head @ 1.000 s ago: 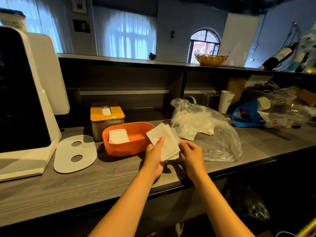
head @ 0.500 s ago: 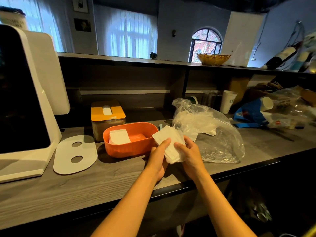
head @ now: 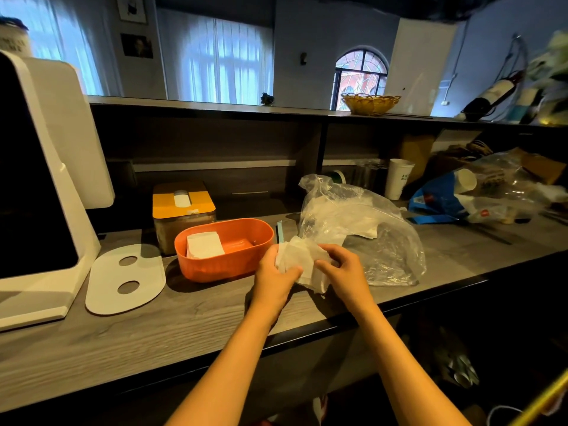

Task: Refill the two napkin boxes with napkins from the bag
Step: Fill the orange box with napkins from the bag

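A grey wooden counter [head: 196, 327] bears an orange box [head: 224, 262], yellow-lidded box [head: 183, 207], white lid [head: 124, 279] and plastic bag [head: 362, 229].

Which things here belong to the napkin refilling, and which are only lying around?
Job: orange box, yellow-lidded box, napkin bag, napkins held by left hand and right hand.
Lying about: white lid, paper cup, blue bag, wicker basket.

White paper cup [head: 398, 179] at the back of the counter [head: 190, 330] carries dark print, partly legible as "AN" over "NIC"; rest unreadable. Blue package [head: 436, 200] shows a small red logo, text too blurred to read.
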A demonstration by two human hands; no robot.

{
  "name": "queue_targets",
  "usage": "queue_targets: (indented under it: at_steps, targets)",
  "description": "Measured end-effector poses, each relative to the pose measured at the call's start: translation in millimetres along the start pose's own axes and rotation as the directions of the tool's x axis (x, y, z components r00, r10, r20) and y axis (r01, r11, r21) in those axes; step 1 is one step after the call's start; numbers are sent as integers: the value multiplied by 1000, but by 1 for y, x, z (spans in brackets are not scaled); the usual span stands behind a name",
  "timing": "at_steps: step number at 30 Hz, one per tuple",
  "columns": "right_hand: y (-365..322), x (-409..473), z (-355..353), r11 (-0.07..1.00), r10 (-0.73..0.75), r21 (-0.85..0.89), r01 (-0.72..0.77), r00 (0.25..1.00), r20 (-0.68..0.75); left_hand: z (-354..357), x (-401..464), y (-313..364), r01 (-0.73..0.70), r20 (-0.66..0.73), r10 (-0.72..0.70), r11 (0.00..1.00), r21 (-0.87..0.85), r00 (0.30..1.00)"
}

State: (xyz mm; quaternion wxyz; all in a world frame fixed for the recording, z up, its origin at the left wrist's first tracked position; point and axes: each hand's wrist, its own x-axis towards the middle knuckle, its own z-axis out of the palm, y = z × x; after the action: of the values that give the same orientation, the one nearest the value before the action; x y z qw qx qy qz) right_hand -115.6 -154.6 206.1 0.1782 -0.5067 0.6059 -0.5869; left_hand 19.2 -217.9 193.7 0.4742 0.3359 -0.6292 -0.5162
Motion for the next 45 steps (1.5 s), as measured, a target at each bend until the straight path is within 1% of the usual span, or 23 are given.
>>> queue_targets:
  at_steps: [2, 3, 6, 8, 10, 12, 15, 17, 19, 21, 24, 27, 29, 32, 34, 36, 38, 41, 43, 45]
  targets:
    - [1, 0, -1, 995, -40, -91, 43, 998, 40, 1, -1, -2, -27, 5, 27, 996, 83, 1000]
    - [2, 0, -1, 993, -51, -105, 56, 997, 53, 2, -1, -4, -40, 2, 40, 993, 107, 999]
    - [8, 0, 1, 996, -46, -68, 49, 998, 45, 4, -2, -6, -54, -50, 57, 996, 70, 997]
    - [9, -1, 4, 1000, -21, 0, 21, 1000, 18, 4, -1, -4, -50, -105, 59, 995, 87, 993]
    - [7, -3, 11, 997, 29, 74, -27, 999, -18, 5, 1, -3, -25, -143, 45, 990, 140, 989]
    - [3, -2, 20, 989, 106, 115, -95, 990, -93, 7, 1, -2, 3, -181, 29, 985, 172, 983]
    - [1, 3, 29, 963, 248, 152, -221, 951, -186, 7, 1, -1, 22, -245, 35, 975, 222, 969]
    - [1, 6, 33, 955, 284, 150, -255, 933, -223, 7, 0, 0, 13, -255, 42, 977, 213, 966]
    - [3, 8, 37, 965, 257, 121, -233, 933, -253, 7, -1, 1, -14, -247, 55, 986, 164, 967]
    - [3, 10, 38, 974, 220, 104, -199, 942, -253, 7, -1, 3, -47, -224, 77, 990, 136, 972]
    - [7, 11, 39, 975, 219, 83, -206, 955, -201, 7, 1, 2, -33, -209, 69, 985, 167, 975]
    - [13, 13, 41, 973, 228, 27, -228, 948, -223, 7, 2, 0, 12, -264, 47, 976, 219, 963]
    - [15, 13, 43, 975, 212, -10, -220, 950, -228, 8, 1, 1, 2, -265, 57, 976, 216, 963]
    - [12, 11, 43, 984, 155, -54, -169, 966, -207, 9, 1, 0, -37, -201, 81, 976, 216, 976]
    - [8, 8, 42, 989, 122, -56, -137, 969, -214, 10, 1, -1, -32, -180, 83, 963, 269, 980]
    - [6, 7, 39, 988, 139, -31, -150, 964, -229, 10, 0, 0, -36, -138, 82, 951, 307, 987]
    - [5, 5, 36, 986, 156, -8, -164, 955, -253, 9, -2, 1, -58, -45, 76, 951, 302, 996]
    - [3, 5, 26, 987, 146, -27, -159, 954, -263, 5, -1, 6, -57, 93, 29, 949, 310, 995]
    - [-2, 7, 14, 988, 133, -50, -148, 962, -238, 1, 0, 11, -55, 202, -9, 950, 307, 979]
    - [-6, 10, 3, 987, 128, -72, -144, 975, -182, -2, -1, 17, -66, 318, -29, 957, 283, 948]
